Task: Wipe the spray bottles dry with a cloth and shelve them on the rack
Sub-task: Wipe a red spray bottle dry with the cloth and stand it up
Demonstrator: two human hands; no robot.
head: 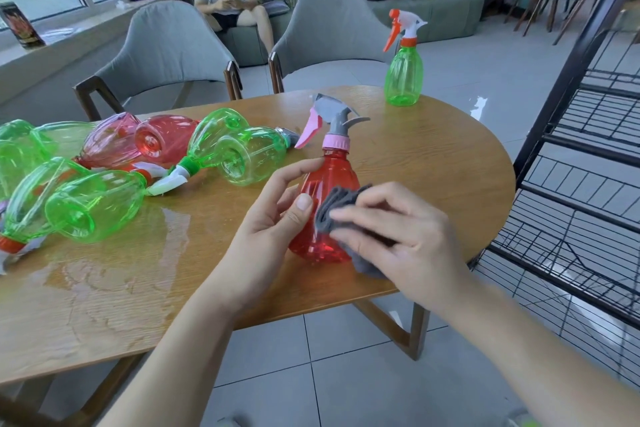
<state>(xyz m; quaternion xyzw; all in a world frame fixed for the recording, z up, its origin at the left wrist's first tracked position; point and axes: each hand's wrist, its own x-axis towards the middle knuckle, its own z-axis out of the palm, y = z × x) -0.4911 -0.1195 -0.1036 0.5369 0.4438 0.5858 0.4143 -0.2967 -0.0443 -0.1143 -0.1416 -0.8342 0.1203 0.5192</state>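
We hold the red spray bottle (323, 215) upright at the near edge of the wet wooden counter (433, 163), left hand (273, 218) curled round its side, right hand (401, 236) pressing a grey cloth (334, 208) against it. Green and red bottles (114, 163) lie to our left; one green bottle (404, 74) stands far off. A black wire rack (588, 156) rises to our right on the tiled floor (346, 374).

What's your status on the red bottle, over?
Left hand grips red bottle upright; right hand presses grey cloth on it. Rack at right, nothing blocking. Pile of bottles lying on wet table.
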